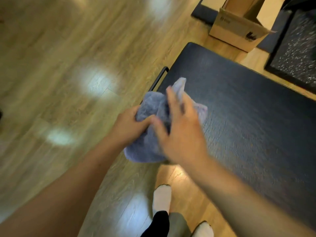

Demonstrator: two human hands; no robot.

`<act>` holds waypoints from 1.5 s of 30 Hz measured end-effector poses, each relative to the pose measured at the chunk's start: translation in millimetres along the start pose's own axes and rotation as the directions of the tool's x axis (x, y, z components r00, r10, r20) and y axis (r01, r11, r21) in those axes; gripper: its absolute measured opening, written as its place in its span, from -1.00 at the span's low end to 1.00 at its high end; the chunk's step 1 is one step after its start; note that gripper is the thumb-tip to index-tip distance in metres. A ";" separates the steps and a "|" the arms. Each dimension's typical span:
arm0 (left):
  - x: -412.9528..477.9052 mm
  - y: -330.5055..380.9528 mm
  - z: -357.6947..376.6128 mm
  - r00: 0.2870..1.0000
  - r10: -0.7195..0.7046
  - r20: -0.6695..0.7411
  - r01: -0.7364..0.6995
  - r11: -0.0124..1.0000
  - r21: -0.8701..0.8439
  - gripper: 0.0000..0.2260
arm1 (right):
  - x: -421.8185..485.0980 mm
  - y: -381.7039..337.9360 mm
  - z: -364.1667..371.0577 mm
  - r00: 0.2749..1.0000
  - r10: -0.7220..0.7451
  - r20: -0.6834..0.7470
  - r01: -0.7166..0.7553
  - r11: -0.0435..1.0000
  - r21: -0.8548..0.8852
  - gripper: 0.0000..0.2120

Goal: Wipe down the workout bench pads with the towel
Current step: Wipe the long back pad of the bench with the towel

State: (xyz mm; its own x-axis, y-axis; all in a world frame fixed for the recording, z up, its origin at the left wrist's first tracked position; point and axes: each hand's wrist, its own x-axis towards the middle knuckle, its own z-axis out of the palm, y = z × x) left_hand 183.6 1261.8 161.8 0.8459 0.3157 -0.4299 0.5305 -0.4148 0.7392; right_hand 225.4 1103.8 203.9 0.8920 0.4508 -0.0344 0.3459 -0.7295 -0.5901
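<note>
The fluffy blue-grey towel is bunched at the 9 o'clock edge of the surface, a long black pad with a pebbled, leather-like skin and rounded corners. The left hand grips its folds with curled fingers. The right hand lies over it, fingers straight and blurred. A thin black frame bar juts out at the towel's 12 o'clock. Glossy wood-plank floor spreads around. At 1 o'clock stand an open cardboard box and a speckled dark mat.

Warm overhead light throws pale glare patches on the glossy wood floor. Motion blur smears the whole frame, worst on the right hand and the towel. The dark surface carries a faint sheen. Floorboards curve toward the edges.
</note>
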 end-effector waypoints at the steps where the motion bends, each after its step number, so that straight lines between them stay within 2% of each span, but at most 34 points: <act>1: -6.4 -7.4 -0.9 0.999 -0.042 0.011 0.042 0.999 -0.012 -0.58 | -14.9 -4.6 8.9 0.996 -0.010 0.089 0.017 0.997 -0.069 -0.20; 3: -11.6 -13.6 -1.6 0.995 -0.096 0.014 0.096 0.995 -0.005 -0.50 | -25.1 1.0 24.2 0.984 -0.031 0.178 0.064 0.981 -0.184 -0.08; 5: -4.3 -8.0 -1.9 0.996 -0.090 -0.017 0.092 0.991 0.097 -0.53 | -11.5 10.7 26.5 0.983 -0.066 0.169 0.098 0.977 -0.191 -0.06; 9: 41.5 48.4 7.7 0.997 0.045 -0.070 -0.027 0.970 0.242 -0.72 | 40.5 33.9 8.1 0.999 -0.007 0.052 0.013 0.993 -0.118 -0.30; 12: 102.7 97.4 28.3 0.984 0.131 -0.120 -0.074 0.917 0.393 -0.76 | 85.7 60.8 -7.8 0.996 -0.033 -0.088 0.010 0.967 -0.255 -0.39; 14: 134.2 120.6 37.3 0.974 0.212 -0.074 -0.153 0.866 0.476 -0.69 | 114.3 78.1 -19.1 0.982 -0.105 -0.156 0.046 0.938 -0.345 -0.43; 16: 155.7 133.3 40.9 0.942 0.333 0.035 -0.310 0.826 0.471 -0.65 | 132.9 87.9 -25.1 0.973 -0.158 -0.166 0.088 0.926 -0.366 -0.50; 18: 170.3 139.2 41.5 0.919 0.388 0.068 -0.374 0.806 0.459 -0.75 | 143.1 92.3 -26.6 0.960 -0.192 -0.206 0.108 0.927 -0.359 -0.60; 20: 188.5 142.1 42.4 0.936 0.343 -0.085 -0.280 0.866 0.415 -0.72 | 153.3 97.2 -29.4 0.946 -0.201 -0.256 0.090 0.917 -0.387 -0.70; 22: 190.0 146.7 46.8 0.948 0.212 -0.238 -0.120 0.930 0.348 -0.48 | 162.4 107.9 -40.7 0.949 -0.147 -0.279 0.019 0.909 -0.417 -0.75; 23: 185.0 146.7 52.1 0.943 0.206 -0.261 -0.109 0.933 0.344 -0.41 | 165.6 116.3 -49.3 0.958 -0.084 -0.273 -0.039 0.908 -0.416 -0.74; 25: 158.6 138.7 63.7 0.929 0.308 -0.206 -0.202 0.888 0.413 -0.36 | 162.4 135.1 -66.4 0.967 0.020 -0.253 -0.124 0.907 -0.402 -0.70; 27: 124.7 120.2 72.3 0.894 0.442 -0.077 -0.327 0.760 0.562 -0.28 | 145.9 150.9 -78.1 0.972 0.036 -0.231 -0.129 0.907 -0.401 -0.68; 30: 93.3 105.8 80.2 0.870 0.490 0.053 -0.382 0.602 0.701 -0.20 | 117.3 163.0 -87.0 0.971 0.020 -0.237 -0.111 0.919 -0.379 -0.68; 33: 76.0 112.3 96.4 0.836 0.526 0.158 -0.429 0.445 0.786 -0.17 | 95.9 169.6 -93.9 0.975 0.077 -0.210 -0.138 0.945 -0.296 -0.68; 37: 52.9 109.5 109.0 0.833 0.503 0.229 -0.480 0.451 0.752 -0.18 | 49.4 171.3 -97.1 0.987 0.114 -0.110 -0.141 0.950 -0.278 -0.58; 42: 4.9 97.0 121.5 0.808 0.526 0.265 -0.533 0.463 0.708 -0.23 | -8.2 167.7 -101.7 0.993 0.115 0.015 -0.105 0.950 -0.294 -0.29; 45: -18.4 87.2 122.9 0.802 0.526 0.282 -0.552 0.474 0.686 -0.27 | -34.8 160.8 -101.4 0.995 0.091 0.047 -0.070 0.939 -0.338 -0.26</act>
State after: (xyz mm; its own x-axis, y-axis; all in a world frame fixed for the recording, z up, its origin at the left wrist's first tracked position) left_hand 221.1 1115.0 170.5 0.9733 -0.2058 -0.1019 -0.1780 -0.9564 0.2317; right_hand 279.5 918.6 192.0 0.9051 0.4061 -0.1259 0.3604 -0.8900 -0.2793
